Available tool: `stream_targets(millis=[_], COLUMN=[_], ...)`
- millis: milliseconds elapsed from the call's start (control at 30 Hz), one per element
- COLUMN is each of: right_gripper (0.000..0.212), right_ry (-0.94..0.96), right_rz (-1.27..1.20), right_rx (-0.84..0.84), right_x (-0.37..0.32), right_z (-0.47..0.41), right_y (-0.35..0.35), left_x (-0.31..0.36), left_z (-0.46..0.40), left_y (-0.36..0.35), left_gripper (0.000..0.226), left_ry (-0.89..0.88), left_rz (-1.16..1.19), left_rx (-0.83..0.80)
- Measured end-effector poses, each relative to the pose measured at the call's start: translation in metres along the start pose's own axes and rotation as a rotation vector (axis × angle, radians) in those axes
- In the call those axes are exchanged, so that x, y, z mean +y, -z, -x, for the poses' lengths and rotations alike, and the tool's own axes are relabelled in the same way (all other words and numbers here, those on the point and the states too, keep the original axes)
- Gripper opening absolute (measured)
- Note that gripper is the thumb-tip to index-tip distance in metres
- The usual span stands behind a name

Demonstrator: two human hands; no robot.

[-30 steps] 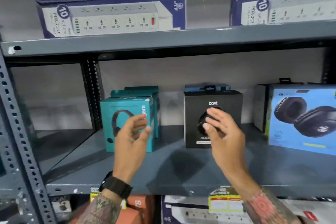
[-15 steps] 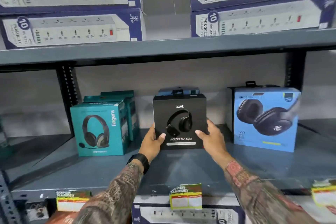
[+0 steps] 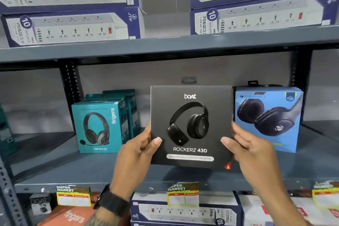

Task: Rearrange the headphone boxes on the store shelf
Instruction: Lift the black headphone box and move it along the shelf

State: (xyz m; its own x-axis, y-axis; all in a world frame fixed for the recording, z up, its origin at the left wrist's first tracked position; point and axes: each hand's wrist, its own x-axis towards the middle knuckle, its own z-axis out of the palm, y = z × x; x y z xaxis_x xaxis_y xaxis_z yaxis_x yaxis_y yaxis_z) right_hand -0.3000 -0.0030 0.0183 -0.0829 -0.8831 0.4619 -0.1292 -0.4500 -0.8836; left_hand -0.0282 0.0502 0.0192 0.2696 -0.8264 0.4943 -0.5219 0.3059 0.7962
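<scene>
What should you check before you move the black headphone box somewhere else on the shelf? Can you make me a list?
1. Both hands on the black boat box: ok, left hand and right hand grip its sides.
2. Box upright, front facing out: ok.
3. Box lifted off the shelf: cannot tell.
4. Clear of the teal fingers box: ok, a gap shows.
5. Clear of the blue Zebronics box: cannot tell, edges overlap.

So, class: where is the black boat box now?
Centre of the head view: the black boat box is gripped between left hand and right hand.
</scene>
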Motion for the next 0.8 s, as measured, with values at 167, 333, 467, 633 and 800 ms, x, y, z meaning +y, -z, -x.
stream_targets(millis=[167,333,467,633,800], right_gripper=[0.048,0.05,0.048,0.061,0.064], right_ry=[0.009,0.045,0.023,0.041,0.1], right_rz=[-0.033,-0.024,-0.017,-0.017,0.063], right_rx=[0.01,-0.002,0.011,-0.106,-0.17], right_x=[-0.03,-0.043,-0.044,-0.037,-0.016], right_z=[0.034,0.043,0.042,0.024,0.003], right_y=[0.023,0.031,0.024,-0.015,-0.104], left_x=[0.033,0.036,0.035,0.016,-0.021], left_z=[0.038,0.044,0.044,0.043,0.041], left_y=[0.013,0.017,0.017,0.034,0.067], left_gripper=[0.079,0.083,0.079,0.064,0.067], left_ry=[0.002,0.031,0.05,0.038,0.081], left_rz=[0.031,-0.012,-0.047,-0.112,-0.283], left_rx=[0.02,0.006,0.033,0.162,0.316])
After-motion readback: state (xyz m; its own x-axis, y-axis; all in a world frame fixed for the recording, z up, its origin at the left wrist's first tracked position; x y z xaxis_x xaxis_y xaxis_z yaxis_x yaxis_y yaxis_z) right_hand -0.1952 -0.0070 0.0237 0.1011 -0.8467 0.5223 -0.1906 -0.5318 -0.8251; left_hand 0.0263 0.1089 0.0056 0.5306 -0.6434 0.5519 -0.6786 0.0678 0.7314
